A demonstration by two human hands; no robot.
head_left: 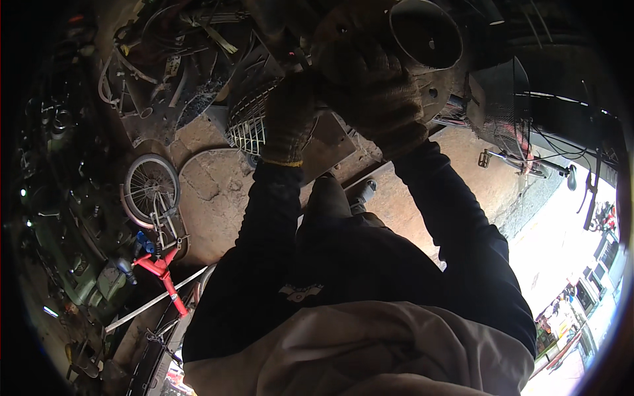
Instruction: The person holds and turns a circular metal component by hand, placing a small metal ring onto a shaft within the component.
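Note:
Both my hands wear knitted work gloves and are raised at the top middle of the view. My right hand (389,99) is curled, its fingers bent, against a dark round metal flange (439,92) with bolt holes. What lies inside its grip is hidden. From that flange rises a short open metal cylinder (426,33), just beyond my right hand. My left hand (290,119) is close by on the left, in deep shadow; its fingers cannot be made out. Left of it a wire basket (244,129) shows its pale mesh.
A small bicycle wheel (152,188) and a red frame part (162,270) lie at the left. Dark metal parts (79,264) crowd the far left, and scrap with cables (165,72) the upper left. A bicycle pedal (484,158) sticks out at the right, near bright daylight.

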